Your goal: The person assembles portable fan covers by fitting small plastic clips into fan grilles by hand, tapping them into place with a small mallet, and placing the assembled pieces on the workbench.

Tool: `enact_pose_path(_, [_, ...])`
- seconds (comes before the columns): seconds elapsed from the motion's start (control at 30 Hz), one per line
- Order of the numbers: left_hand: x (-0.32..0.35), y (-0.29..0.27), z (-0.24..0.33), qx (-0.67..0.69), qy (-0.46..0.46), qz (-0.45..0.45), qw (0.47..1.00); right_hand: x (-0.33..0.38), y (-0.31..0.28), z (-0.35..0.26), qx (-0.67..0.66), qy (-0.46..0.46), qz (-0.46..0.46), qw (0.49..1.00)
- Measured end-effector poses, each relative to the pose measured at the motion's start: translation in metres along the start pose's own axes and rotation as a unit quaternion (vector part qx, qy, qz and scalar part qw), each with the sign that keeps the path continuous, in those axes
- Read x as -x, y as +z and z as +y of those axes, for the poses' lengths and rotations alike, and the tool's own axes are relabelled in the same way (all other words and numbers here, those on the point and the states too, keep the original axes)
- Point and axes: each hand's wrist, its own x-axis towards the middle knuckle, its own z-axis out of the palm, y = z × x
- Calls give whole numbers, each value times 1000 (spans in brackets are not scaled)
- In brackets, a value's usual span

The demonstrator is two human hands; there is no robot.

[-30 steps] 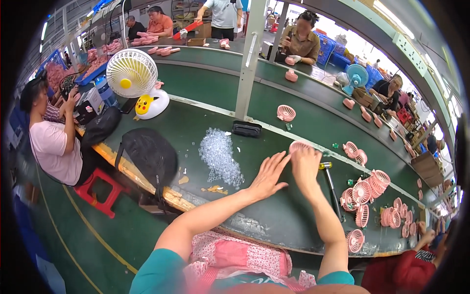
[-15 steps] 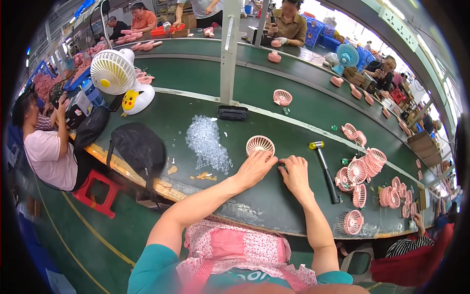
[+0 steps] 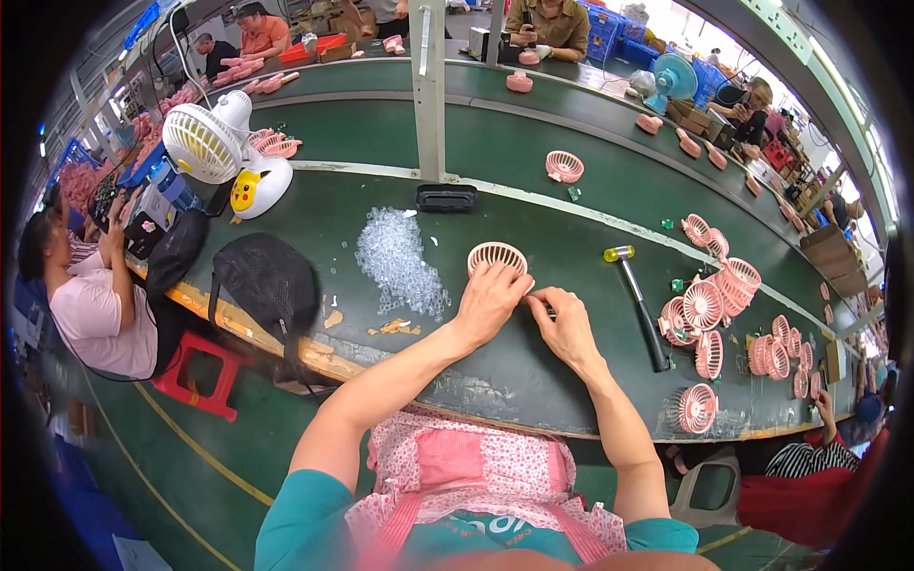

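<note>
A pink fan housing (image 3: 497,255) with a slatted, round open shell lies on the dark green bench in front of me. My left hand (image 3: 490,303) is closed over its near side and hides that part. Just to the right, my right hand (image 3: 564,328) has its fingers curled in a pinch at the housing's near right edge. A small dark bit shows between those fingertips, too small to name. Left of my hands is a loose heap of small clear plastic pieces (image 3: 400,262). A hammer with a yellow head (image 3: 619,254) and black handle lies to the right.
Several pink fan housings (image 3: 705,305) cluster on the right, with small green circuit boards among them. A black bag (image 3: 265,285), a white desk fan (image 3: 205,138) and a black tray (image 3: 446,198) stand around the bench. A metal post (image 3: 428,105) rises before the conveyor (image 3: 352,128). Co-workers sit nearby.
The view has shifted slightly. Both hands stay at the pink housing, and the right hand's fingers have drawn in closer to its edge. On the conveyor a pink housing has moved a little to the right.
</note>
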Motion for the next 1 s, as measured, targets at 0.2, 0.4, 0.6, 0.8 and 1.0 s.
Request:
enact_pose_path(0.2, [-4, -12, 2, 129, -15, 48, 990, 0, -5, -6, -95, 59, 74, 991])
enact_pose_path(0.4, [-7, -15, 6, 285, -73, 56, 954, -1, -25, -4, -210, 75, -3, 975])
enact_pose_path(0.6, [-8, -13, 7, 375, -154, 18, 914, -10, -46, -2, -290, 187, -82, 935])
enact_pose_path(0.8, [-8, -18, 2, 370, -136, 11, 919, -11, -33, 7, -263, 7, -40, 964])
enact_pose_path(1.0, [-10, -22, 12, 468, -191, -54, 861, 1, -38, -2, -31, -125, 84, 988])
